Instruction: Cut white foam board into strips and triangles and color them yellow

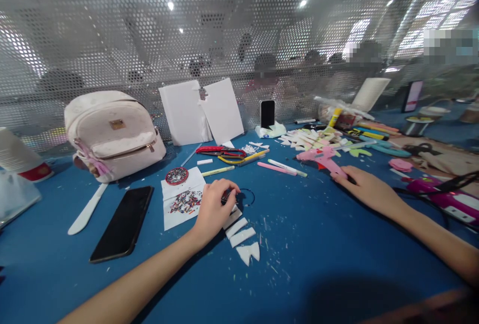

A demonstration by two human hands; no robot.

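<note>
My left hand (217, 204) is closed, its fingers bent over something small and dark that I cannot make out. It rests beside a white paper sheet (168, 221) with a pile of small multicoloured pieces (185, 201) and a round red-rimmed dish (177, 176). Just below the fingers lie white cut pieces, one of them a forked tail shape (249, 252). A thin dark loop (251, 195) shows right of the hand. My right hand (361, 186) is wrapped round the handle of a pink glue gun (322, 159), whose nozzle points left.
A black phone (122, 224), a white knife (88, 211) and a pale backpack (116, 137) are at the left. Red-handled scissors (220, 152) and pens lie at the middle. Foam scraps (314, 140), a purple device (445, 196) and cables occupy the right. A perforated screen (224, 29) stands behind.
</note>
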